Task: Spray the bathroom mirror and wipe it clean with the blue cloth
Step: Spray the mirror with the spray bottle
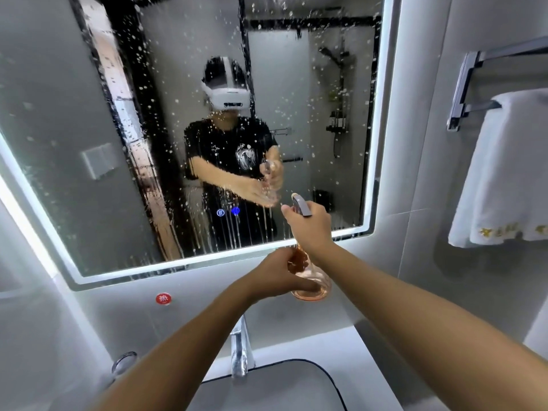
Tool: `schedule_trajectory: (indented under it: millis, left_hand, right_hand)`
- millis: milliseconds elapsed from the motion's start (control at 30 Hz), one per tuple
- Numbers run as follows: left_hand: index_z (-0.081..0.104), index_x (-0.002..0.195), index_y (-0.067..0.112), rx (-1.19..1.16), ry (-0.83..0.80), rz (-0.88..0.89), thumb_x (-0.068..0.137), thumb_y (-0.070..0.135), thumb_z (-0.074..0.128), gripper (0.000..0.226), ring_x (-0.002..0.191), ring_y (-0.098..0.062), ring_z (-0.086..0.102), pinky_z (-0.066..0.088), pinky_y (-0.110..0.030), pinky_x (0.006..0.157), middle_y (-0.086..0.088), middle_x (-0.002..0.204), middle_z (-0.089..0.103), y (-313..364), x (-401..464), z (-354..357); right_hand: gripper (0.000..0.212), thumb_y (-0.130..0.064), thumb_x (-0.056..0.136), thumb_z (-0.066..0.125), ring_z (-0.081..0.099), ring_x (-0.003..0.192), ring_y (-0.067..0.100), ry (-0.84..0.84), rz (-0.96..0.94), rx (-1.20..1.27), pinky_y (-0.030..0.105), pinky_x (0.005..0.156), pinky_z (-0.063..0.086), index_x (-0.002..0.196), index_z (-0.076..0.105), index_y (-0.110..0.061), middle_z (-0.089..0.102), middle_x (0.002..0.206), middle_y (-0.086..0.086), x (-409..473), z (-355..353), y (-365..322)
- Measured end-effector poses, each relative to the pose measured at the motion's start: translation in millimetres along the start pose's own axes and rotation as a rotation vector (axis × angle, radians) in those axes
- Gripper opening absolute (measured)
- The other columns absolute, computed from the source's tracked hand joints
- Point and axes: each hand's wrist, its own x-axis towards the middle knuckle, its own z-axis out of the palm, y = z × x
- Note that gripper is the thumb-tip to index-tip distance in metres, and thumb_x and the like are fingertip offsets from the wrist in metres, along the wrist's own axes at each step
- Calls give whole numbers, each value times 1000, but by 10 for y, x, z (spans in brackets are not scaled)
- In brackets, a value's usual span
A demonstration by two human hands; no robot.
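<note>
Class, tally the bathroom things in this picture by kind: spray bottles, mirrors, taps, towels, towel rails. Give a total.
Spray bottles: 1, the pink spray bottle
Mirrors: 1, the mirror
Taps: 1, the tap
Towels: 1, the white towel
Towel rails: 1, the towel rail
Total: 5

Bare forearms; black printed T-shirt (228,149), white headset (226,94).

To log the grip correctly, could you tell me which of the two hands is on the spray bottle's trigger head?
The right hand, gripping the grey trigger head; the left hand holds the spray bottle's pink body lower down.
</note>
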Motion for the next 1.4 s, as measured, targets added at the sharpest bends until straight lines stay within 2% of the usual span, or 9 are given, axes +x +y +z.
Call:
schedule_trajectory:
  millis: [133, 233, 433, 567, 767, 933, 1133, 1267, 1400]
  left_hand:
    - [57, 110, 13, 13, -10, 16, 72, 21, 82, 46, 79, -7, 53, 44, -17, 67, 7, 89, 56, 59, 34, 52]
    - [57, 119, 12, 15, -3, 18, 72, 21, 82, 54, 90, -14, 58, 49, -20, 73, 0, 101, 61, 100, 68, 92]
    - [57, 116, 9, -6, -34, 7, 73, 18, 81, 50, 77, -6, 52, 43, -16, 67, 8, 87, 54, 149, 132, 172]
    - [58, 114, 9, 3, -35, 8, 72, 19, 81, 48, 79, -8, 52, 43, -19, 68, 6, 89, 55, 186, 190, 248]
    - [56, 105, 13, -9, -50, 0, 72, 19, 82, 43, 72, -6, 50, 41, -16, 65, 10, 82, 52, 251, 286, 339]
    - [58, 108, 11, -1, -39, 10, 71, 21, 83, 46, 74, -6, 51, 42, -19, 67, 9, 84, 53, 305, 340, 423]
    - [58, 116, 8, 2, -27, 15, 71, 19, 83, 53, 81, -10, 55, 44, -17, 67, 6, 91, 57, 359, 361, 519]
    - [57, 120, 11, -4, -14, 23, 72, 18, 83, 55, 95, -17, 61, 53, -26, 80, -2, 106, 63, 427, 394, 553]
    - [58, 113, 11, 11, -29, 34, 71, 21, 83, 50, 83, -13, 55, 51, -28, 75, 0, 96, 59, 455, 431, 590]
  right_hand:
    - [39, -33, 92, 63, 47, 54, 15, 42, 15, -34, 26, 50, 36, 60, 48, -16, 51, 59, 1, 40, -53, 38]
    - [35, -33, 92, 64, 51, 58, 17, 61, 17, -29, 26, 52, 41, 63, 53, -16, 53, 60, 1, 40, -84, 57]
    - [33, -30, 92, 63, 50, 60, 16, 47, 19, -20, 26, 56, 40, 63, 50, -19, 53, 62, -1, 99, -227, 118]
    - [28, -29, 92, 63, 47, 57, 11, 42, 32, 6, 25, 55, 39, 68, 53, -18, 52, 63, -2, 116, -329, 160]
    - [35, -30, 91, 63, 46, 56, 13, 65, 39, -16, 27, 56, 40, 62, 48, -19, 51, 61, -1, 179, -466, 202]
    - [36, -30, 92, 63, 46, 56, 13, 86, 40, -6, 27, 56, 43, 61, 49, -18, 50, 61, 0, 193, -559, 229]
    - [34, -31, 91, 64, 52, 61, 20, 116, 34, -3, 38, 65, 55, 66, 56, -10, 54, 63, 5, 190, -610, 277]
    - [29, -30, 92, 64, 54, 61, 18, 115, 5, -10, 34, 66, 53, 70, 58, -12, 54, 61, 2, 205, -656, 273]
    - [29, -32, 92, 63, 53, 62, 16, 90, 14, -4, 31, 60, 50, 68, 56, -15, 56, 65, 2, 234, -752, 287]
